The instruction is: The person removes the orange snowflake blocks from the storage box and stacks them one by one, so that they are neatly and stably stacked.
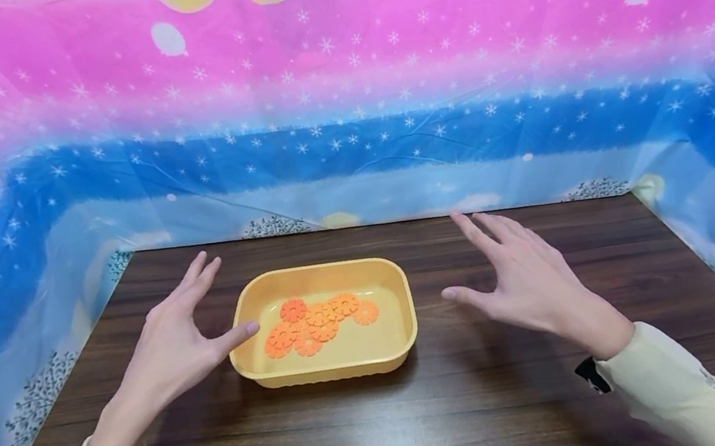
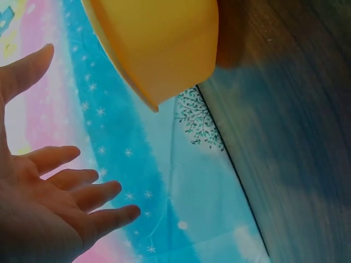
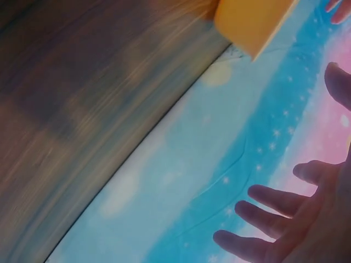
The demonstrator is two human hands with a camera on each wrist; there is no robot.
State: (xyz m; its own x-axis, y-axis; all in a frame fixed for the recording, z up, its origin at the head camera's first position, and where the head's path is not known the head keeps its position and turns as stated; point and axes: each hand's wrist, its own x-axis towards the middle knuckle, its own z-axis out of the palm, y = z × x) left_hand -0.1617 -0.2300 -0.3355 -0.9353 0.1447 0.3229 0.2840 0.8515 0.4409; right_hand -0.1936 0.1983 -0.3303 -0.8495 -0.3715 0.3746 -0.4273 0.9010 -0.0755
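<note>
A yellow plastic tub (image 1: 331, 372) stands on the dark wooden table. Inside it, mostly left of centre, lie several flat orange notched discs (image 1: 321, 313), flower-shaped and partly overlapping. My left hand (image 1: 170, 343) hovers at the tub's left side with fingers spread; its thumb tip overlaps the rim in the head view, and touch cannot be told there. In the left wrist view, the tub's wall (image 2: 164, 44) appears apart from that hand. Well to the right of the tub, my right hand (image 1: 526, 282) hangs in the air, fingers extended, holding nothing.
The wood-grain table (image 1: 388, 426) reaches back to a pink and blue snowflake-patterned cloth (image 1: 345, 140), which hangs behind it and along both sides. Light sleeves (image 1: 672, 376) with dark straps cover both wrists.
</note>
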